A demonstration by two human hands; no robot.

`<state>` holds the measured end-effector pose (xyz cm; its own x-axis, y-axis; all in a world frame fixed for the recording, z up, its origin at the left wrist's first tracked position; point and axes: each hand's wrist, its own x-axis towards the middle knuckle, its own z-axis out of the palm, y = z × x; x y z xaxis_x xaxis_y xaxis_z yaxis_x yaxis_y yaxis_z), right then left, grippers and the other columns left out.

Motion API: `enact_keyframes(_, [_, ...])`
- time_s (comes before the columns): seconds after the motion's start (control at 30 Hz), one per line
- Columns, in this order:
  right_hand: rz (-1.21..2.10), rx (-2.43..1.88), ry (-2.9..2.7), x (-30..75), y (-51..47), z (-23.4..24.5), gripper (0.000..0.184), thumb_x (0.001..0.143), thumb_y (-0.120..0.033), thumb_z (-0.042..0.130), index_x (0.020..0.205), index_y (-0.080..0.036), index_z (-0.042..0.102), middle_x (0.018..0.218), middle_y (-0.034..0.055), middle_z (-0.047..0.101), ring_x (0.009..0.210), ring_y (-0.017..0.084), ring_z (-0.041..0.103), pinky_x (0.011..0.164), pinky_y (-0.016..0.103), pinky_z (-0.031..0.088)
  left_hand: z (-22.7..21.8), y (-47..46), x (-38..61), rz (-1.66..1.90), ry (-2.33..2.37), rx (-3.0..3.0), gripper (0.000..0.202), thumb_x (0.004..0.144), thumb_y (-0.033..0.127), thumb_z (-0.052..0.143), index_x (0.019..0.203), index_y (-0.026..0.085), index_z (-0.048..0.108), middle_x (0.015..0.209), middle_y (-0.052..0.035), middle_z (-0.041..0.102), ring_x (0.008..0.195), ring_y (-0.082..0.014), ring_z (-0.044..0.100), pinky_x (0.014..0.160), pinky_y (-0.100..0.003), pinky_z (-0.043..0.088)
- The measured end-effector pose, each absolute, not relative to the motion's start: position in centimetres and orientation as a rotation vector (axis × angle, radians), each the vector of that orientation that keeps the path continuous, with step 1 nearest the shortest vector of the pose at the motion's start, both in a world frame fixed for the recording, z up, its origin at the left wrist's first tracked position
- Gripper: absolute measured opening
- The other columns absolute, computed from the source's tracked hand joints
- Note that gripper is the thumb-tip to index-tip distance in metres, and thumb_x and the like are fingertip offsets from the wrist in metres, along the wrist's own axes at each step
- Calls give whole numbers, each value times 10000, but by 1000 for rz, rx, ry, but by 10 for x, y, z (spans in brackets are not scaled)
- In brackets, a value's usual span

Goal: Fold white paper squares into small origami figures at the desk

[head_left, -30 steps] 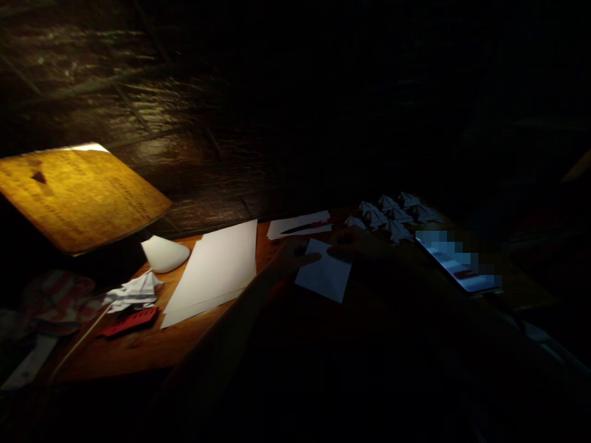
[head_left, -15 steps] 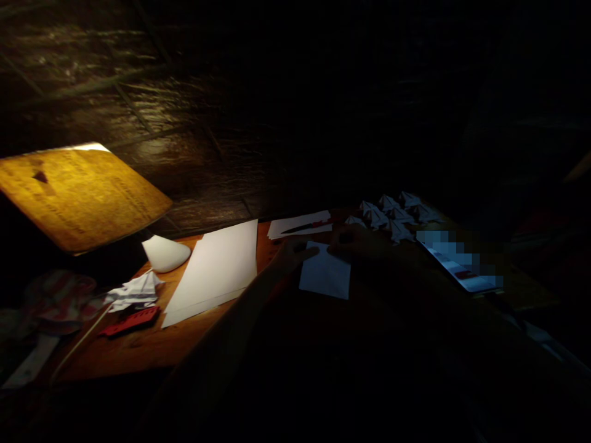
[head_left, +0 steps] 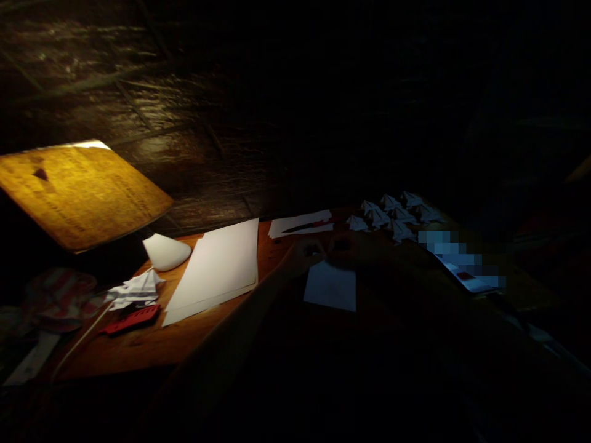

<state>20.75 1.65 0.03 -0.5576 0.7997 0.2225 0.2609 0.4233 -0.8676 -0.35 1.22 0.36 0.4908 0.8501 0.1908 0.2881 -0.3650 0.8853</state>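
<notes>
A small white square of paper [head_left: 330, 287] lies on the dim wooden table [head_left: 152, 341]. My left hand [head_left: 303, 253] pinches its far left edge, fingers curled. My right hand [head_left: 353, 249] grips the far right edge beside it. Both hands are dark and only partly made out. A stack of large white sheets [head_left: 217, 269] lies to the left of my left arm. Several folded white paper figures [head_left: 394, 216] sit in a cluster behind my right hand.
A knife with a red handle rests on a white sheet [head_left: 301, 224] at the back. At the left are a white paper cone [head_left: 166, 251], crumpled paper [head_left: 135, 290], a red strip [head_left: 132, 320] and a tilted wooden board [head_left: 78, 194]. A lit, blurred screen [head_left: 466, 264] lies at the right.
The small paper has turned from a diamond to nearly square with the table and slid slightly nearer me. Both hands have come closer together along its far edge.
</notes>
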Motion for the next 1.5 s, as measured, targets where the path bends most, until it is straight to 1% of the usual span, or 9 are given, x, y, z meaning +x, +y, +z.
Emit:
enact_keyframes(0.17, [1049,-899,-2069,206,18,-3,195,767,-335,615,781,-159,698,826,48,712,735,159,613,700,281,453,6,8,0,881,899,1901,86,695,226,685,674,155,641,682,0,611,657,-123,530,642,-243,395])
enact_keyframes(0.37, [1083,-951,-2100,207,16,-1,299,794,-433,610,773,-147,691,766,32,675,670,137,552,617,258,403,3,6,1,888,920,1866,138,700,281,674,658,155,639,660,5,583,653,-126,502,643,-253,373])
enact_keyframes(0.57, [1144,-995,-2044,209,20,-2,351,770,-500,623,767,-155,689,723,23,633,623,130,508,574,262,365,9,7,7,915,977,1784,73,675,229,664,658,159,654,674,-4,629,702,-150,558,683,-270,413])
enact_keyframes(0.67, [1166,-999,-2007,211,23,-2,338,749,-496,639,765,-161,685,727,21,626,629,136,509,585,270,373,12,9,5,947,1001,1743,85,652,238,664,635,157,643,642,2,604,673,-141,536,666,-268,399])
enact_keyframes(0.8, [1167,-1013,-1952,215,26,-2,307,746,-474,662,756,-168,690,738,15,629,669,150,531,637,283,400,12,13,-3,1039,1044,1679,161,627,307,681,613,158,621,601,14,544,616,-124,474,614,-261,356])
enact_keyframes(0.93, [1164,-1045,-1930,217,25,-1,283,749,-452,664,764,-172,699,763,21,652,703,163,557,671,294,412,13,15,-8,1058,1024,1660,161,594,306,683,598,162,611,597,13,538,621,-127,469,619,-266,363])
enact_keyframes(1.1, [1259,-1029,-1847,217,23,1,286,750,-453,665,753,-167,673,722,12,634,664,147,543,648,287,411,14,16,-10,1134,1006,1622,166,625,307,696,610,161,619,630,2,569,644,-128,484,638,-265,379])
enact_keyframes(1.33, [1223,-1079,-1835,217,25,-1,268,746,-440,643,746,-173,661,723,25,633,653,151,534,612,285,392,14,15,-15,1184,1096,1639,145,658,306,666,632,175,609,626,11,539,649,-135,470,634,-269,369])
enact_keyframes(1.5, [1149,-1080,-1786,217,23,-1,299,788,-487,593,766,-189,595,724,15,579,651,146,500,601,282,374,12,14,-14,1185,1086,1646,161,693,313,684,656,176,607,653,13,543,675,-137,486,656,-269,378])
